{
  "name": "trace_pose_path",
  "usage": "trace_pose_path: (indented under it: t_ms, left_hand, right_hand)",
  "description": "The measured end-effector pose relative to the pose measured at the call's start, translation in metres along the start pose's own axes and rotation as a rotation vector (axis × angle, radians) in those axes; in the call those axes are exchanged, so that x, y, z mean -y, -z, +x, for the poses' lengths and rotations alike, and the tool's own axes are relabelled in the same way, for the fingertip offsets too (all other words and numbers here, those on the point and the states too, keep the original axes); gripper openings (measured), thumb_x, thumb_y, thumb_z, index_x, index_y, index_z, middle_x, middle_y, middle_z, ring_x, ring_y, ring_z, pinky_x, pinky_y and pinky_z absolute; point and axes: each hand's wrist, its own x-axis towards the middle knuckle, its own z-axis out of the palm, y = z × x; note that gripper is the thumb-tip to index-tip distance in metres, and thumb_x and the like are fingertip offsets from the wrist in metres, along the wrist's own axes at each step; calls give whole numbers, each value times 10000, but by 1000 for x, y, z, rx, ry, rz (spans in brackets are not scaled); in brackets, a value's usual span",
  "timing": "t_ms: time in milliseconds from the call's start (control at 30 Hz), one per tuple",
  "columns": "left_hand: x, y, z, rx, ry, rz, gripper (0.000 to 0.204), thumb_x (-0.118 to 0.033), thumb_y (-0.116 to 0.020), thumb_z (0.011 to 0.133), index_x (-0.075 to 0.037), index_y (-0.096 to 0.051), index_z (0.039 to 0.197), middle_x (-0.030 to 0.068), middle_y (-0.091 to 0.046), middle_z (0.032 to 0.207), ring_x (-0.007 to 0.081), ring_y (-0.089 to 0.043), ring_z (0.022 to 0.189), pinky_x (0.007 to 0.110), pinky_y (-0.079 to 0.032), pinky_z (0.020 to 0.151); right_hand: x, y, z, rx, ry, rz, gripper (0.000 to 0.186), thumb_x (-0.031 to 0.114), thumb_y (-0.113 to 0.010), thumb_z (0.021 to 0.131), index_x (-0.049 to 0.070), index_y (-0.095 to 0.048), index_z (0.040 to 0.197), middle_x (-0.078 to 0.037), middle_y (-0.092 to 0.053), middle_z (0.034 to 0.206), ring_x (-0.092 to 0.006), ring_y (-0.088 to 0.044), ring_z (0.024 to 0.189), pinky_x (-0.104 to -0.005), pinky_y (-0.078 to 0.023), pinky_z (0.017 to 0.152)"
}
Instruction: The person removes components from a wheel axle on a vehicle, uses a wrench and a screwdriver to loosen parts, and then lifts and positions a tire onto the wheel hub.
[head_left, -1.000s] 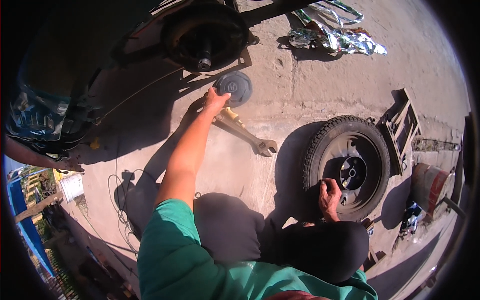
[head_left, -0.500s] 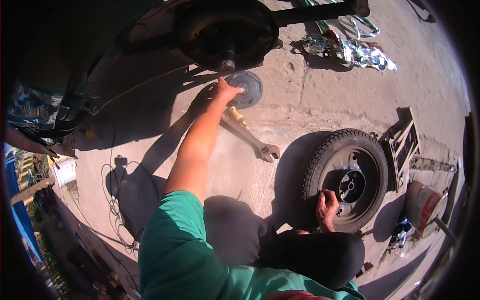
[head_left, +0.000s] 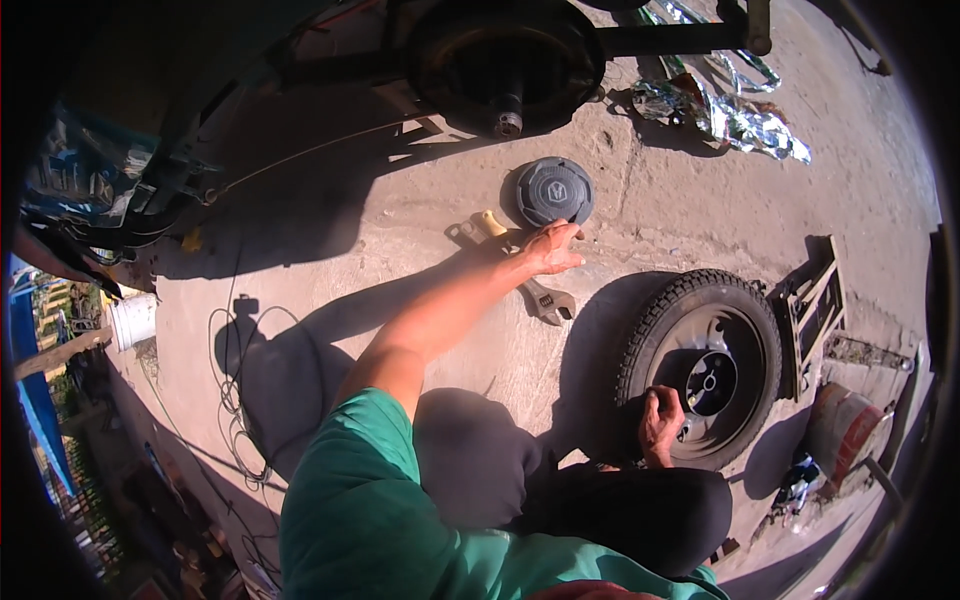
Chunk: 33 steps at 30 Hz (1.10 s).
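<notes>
Apparently mid-reach, the left hand (head_left: 553,249) has fingers apart and empty, cap (head_left: 555,192) just beyond, wrench (head_left: 549,302) nearer, either grip requiring closing; the right hand (head_left: 660,430) curls by the wheel (head_left: 711,381), contents unclear.

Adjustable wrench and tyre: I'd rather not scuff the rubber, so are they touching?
Apart. The head view shows partly shadowed ground between the wrench's open end and the tyre's tread.
</notes>
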Motion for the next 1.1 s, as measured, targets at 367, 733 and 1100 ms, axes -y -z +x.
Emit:
trace_pose_path:
  t_ms: [367,733,1100]
  left_hand:
    - [36,29,-105,-137,-200,465,353,-369,-718,837,-59,-695,1005,136,-641,1079,354,-591,1083,479,-420,994]
    - [39,52,-86,68,374,20,433,-398,-751,868,-13,-715,1064,243,-689,1157,385,-704,957,463,-553,857]
    - [22,65,46,-278,558,178,968,-431,-851,768,-150,-377,1564,214,-428,1540,366,-440,1428,470,-385,1178]
  right_hand:
    - [15,5,0,20,-9,19,141,101,-647,940,-14,-691,1010,-135,-706,864,-201,-669,798,-325,-534,785]
    - [6,7,1,-7,-4,1,152,141,-662,933,10,-693,1004,-159,-721,893,-278,-705,843,-367,-540,799]
    - [16,11,1,12,18,-18,143,108,-664,912,-2,-707,993,-142,-733,891,-272,-714,843,-352,-546,811]
